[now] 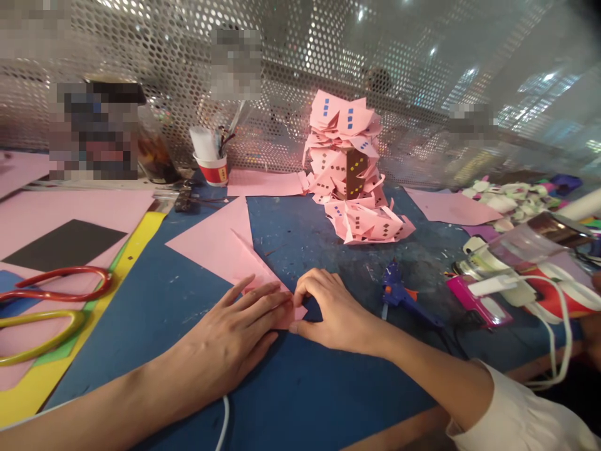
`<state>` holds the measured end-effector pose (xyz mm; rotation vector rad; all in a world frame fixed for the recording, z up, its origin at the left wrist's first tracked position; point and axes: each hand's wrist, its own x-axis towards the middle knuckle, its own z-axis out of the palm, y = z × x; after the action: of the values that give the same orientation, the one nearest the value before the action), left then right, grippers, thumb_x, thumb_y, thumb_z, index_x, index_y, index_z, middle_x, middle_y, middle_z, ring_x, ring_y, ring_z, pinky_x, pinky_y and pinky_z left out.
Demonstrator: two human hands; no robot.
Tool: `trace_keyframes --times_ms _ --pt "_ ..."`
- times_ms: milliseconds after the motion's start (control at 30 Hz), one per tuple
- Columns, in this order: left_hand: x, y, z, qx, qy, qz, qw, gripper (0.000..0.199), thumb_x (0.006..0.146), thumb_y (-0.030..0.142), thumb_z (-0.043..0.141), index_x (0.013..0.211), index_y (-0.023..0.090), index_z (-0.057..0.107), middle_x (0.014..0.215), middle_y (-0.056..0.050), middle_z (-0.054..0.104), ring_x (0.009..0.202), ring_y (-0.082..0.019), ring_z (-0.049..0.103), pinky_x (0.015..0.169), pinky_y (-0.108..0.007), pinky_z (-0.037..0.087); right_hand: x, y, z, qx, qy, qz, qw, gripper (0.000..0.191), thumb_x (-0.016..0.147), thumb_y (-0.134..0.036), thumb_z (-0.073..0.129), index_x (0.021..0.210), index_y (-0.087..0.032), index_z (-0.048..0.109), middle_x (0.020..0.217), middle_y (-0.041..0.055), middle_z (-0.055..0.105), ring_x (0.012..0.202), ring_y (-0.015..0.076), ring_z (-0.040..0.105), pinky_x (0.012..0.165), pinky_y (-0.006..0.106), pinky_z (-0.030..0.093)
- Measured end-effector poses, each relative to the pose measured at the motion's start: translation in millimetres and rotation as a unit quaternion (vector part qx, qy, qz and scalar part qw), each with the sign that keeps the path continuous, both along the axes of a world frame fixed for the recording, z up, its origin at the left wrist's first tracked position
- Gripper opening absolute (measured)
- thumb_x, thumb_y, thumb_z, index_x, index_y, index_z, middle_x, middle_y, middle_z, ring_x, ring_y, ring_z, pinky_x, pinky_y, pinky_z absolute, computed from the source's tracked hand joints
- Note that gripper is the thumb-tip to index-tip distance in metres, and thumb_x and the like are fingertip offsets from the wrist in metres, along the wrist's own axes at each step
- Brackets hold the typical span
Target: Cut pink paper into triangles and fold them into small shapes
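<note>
A sheet of pink paper [213, 243], partly folded, lies on the blue tabletop in front of me. Its wide pointed part spreads to the far left, and a raised folded flap stands along its right side. My left hand [241, 322] lies flat over the near end of the paper, fingers stretched out and pressing it down. At that same end, my right hand [331, 310] has its thumb and fingers closed around the small right tip of the paper. The fold under my left fingers is hidden.
Behind stands a stack of spiky pink paper shapes [323, 160]. A blue glue gun [399, 291] lies right of my right hand. Red-handled scissors [101, 285] and yellow-handled scissors [70, 329] rest on coloured sheets at left. A paper cup [213, 172] holds tools.
</note>
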<state>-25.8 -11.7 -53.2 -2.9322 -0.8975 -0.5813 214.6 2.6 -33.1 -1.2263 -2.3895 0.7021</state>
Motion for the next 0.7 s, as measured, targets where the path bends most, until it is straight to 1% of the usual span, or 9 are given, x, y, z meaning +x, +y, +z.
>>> trace_keyframes --times_ms 100,233,300,400,567,700 --pt "0.1 0.5 -0.8 0.004 -0.001 0.001 1.0 0.041 0.1 0.019 0.049 0.141 0.025 0.054 0.139 -0.002 0.064 0.136 -0.022 0.051 0.123 -0.046 0.027 0.1 -0.3 1.2 -0.005 -0.002 -0.001 1.0 0.03 0.08 -0.028 0.081 0.095 -0.023 0.055 0.107 0.0009 0.06 0.108 0.0204 0.055 0.093 0.037 0.038" --pt "-0.5 1.4 -2.6 0.005 0.001 0.0 1.0 0.039 0.101 0.021 0.049 0.14 0.024 0.054 0.144 -0.002 0.061 0.139 -0.021 0.048 0.125 -0.044 0.024 4.2 0.6 3.5 -0.012 0.007 0.018 1.0 0.017 0.088 -0.016 0.069 0.099 -0.024 0.058 0.11 0.0004 0.061 0.11 0.0183 0.055 0.097 0.037 0.037" --pt "-0.9 1.6 -3.3 0.002 0.003 -0.001 1.0 0.039 0.101 0.02 0.048 0.14 0.024 0.054 0.145 -0.002 0.06 0.14 -0.02 0.048 0.126 -0.043 0.022 6.2 1.3 4.2 -0.018 0.013 0.027 0.999 0.02 0.088 -0.008 0.063 0.1 -0.024 0.059 0.111 -0.0002 0.061 0.11 0.0169 0.055 0.099 0.036 0.036" --pt "-1.1 1.5 -3.8 0.004 0.001 -0.001 1.0 0.039 0.101 0.02 0.048 0.139 0.024 0.055 0.144 -0.002 0.06 0.139 -0.02 0.049 0.126 -0.043 0.021 6.6 1.6 4.8 -0.019 0.023 0.026 0.999 0.028 0.084 -0.001 0.058 0.1 -0.024 0.059 0.112 -0.0002 0.061 0.111 0.0165 0.055 0.1 0.036 0.036" --pt "-0.5 0.2 -2.0 0.001 -0.003 0.001 1.0 0.039 0.101 0.021 0.049 0.14 0.023 0.055 0.142 -0.001 0.062 0.138 -0.019 0.05 0.127 -0.042 0.02 4.2 0.8 6.9 -0.023 0.027 0.016 0.999 0.03 0.082 0.001 0.055 0.1 -0.023 0.06 0.111 0.0006 0.061 0.111 0.017 0.055 0.099 0.035 0.037" --pt "0.3 0.1 -0.5 -0.008 -0.01 0.002 1.0 0.039 0.1 0.02 0.05 0.139 0.023 0.056 0.141 -0.003 0.063 0.136 -0.02 0.052 0.126 -0.043 0.024 3.8 0.9 8.1 -0.023 0.03 0.015 0.999 0.031 0.082 0.002 0.054 0.1 -0.023 0.059 0.111 0.0004 0.062 0.112 0.0167 0.055 0.099 0.035 0.036"
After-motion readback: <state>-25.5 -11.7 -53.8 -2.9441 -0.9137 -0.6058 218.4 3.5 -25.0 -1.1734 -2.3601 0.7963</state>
